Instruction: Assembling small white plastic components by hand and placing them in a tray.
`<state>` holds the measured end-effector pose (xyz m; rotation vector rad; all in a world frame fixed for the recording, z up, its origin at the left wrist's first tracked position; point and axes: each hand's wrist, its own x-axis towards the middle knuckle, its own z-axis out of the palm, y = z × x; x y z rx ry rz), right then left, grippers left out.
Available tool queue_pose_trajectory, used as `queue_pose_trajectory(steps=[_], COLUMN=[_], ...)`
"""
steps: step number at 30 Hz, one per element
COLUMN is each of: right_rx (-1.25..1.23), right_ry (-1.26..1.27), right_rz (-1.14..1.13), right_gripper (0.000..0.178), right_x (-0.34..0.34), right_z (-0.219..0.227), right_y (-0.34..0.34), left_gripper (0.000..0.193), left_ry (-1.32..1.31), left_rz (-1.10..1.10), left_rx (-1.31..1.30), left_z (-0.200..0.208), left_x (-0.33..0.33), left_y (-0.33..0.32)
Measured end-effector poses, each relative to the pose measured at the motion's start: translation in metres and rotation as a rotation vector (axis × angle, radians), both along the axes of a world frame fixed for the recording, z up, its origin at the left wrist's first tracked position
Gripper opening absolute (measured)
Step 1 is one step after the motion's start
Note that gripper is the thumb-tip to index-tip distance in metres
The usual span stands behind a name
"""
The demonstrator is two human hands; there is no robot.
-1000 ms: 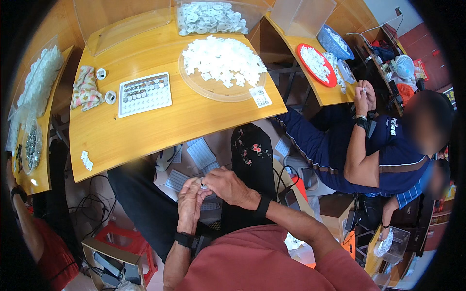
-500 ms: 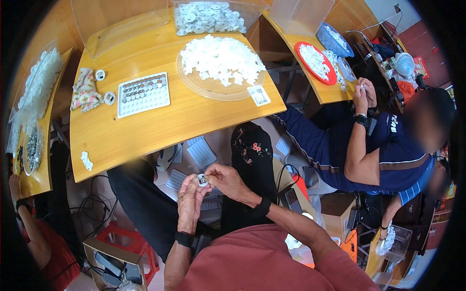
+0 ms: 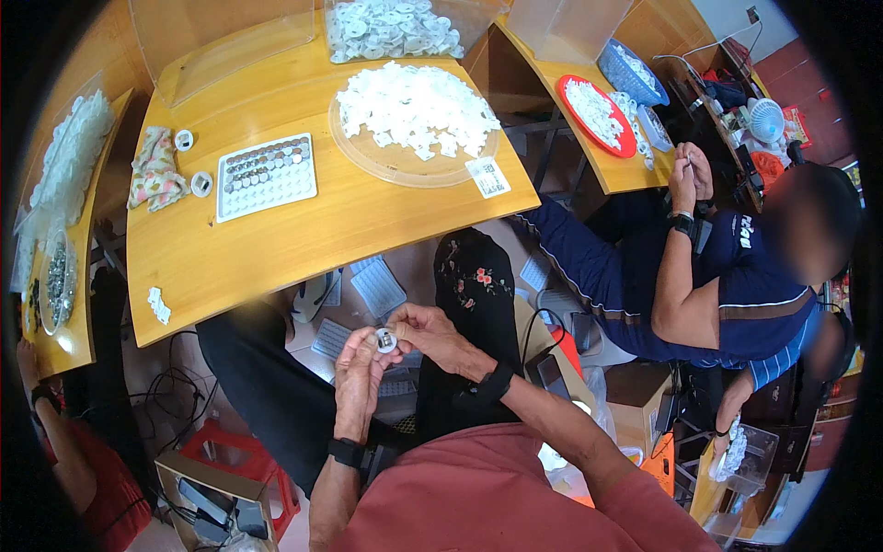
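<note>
My left hand [image 3: 359, 373] is closed on a small white round plastic part [image 3: 385, 341], held between thumb and fingers above my lap. Metal pieces show in the middle of its face. My right hand [image 3: 428, 333] is closed in a pinch at the right edge of this part; its fingertips hide whatever they hold. On the table beyond lies a white tray [image 3: 267, 205] with rows of small round metal pieces in its far part. Two similar white round parts, one nearer [image 3: 201, 184] and one farther [image 3: 184, 140], lie left of the tray.
A wooden table [image 3: 368, 221] stands ahead, bearing a heap of white plastic pieces [image 3: 414, 106], a clear bin [image 3: 395, 32] and a patterned cloth bundle [image 3: 154, 170]. A co-worker [image 3: 690, 285] sits at the right. Below are a cardboard box [image 3: 216, 506] and a red stool [image 3: 235, 451].
My right fingertips have shifted slightly at the part's edge, and its face shows a little more. The table sits slightly farther left in view. My left hand keeps its hold.
</note>
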<state>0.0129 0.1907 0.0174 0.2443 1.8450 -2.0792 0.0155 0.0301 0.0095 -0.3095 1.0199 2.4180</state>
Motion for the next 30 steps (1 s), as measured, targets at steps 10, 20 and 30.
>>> queue_pose_trajectory(steps=[10,20,30], right_rx=[0.154,0.054,0.122], right_ry=[0.157,0.002,0.071], right_rz=[-0.045,-0.091,-0.201], right_gripper=[0.015,0.008,0.009], right_x=[0.01,0.013,0.023], right_z=[0.005,0.003,0.015], right_y=[-0.016,-0.011,-0.026], left_gripper=[0.014,0.016,0.017], left_ry=[0.038,-0.042,-0.008], left_rz=[0.007,-0.007,-0.047], left_rx=[-0.057,-0.005,0.024], left_z=[-0.006,-0.006,0.002], left_x=[-0.001,-0.002,-0.002], left_y=[-0.004,-0.004,-0.006])
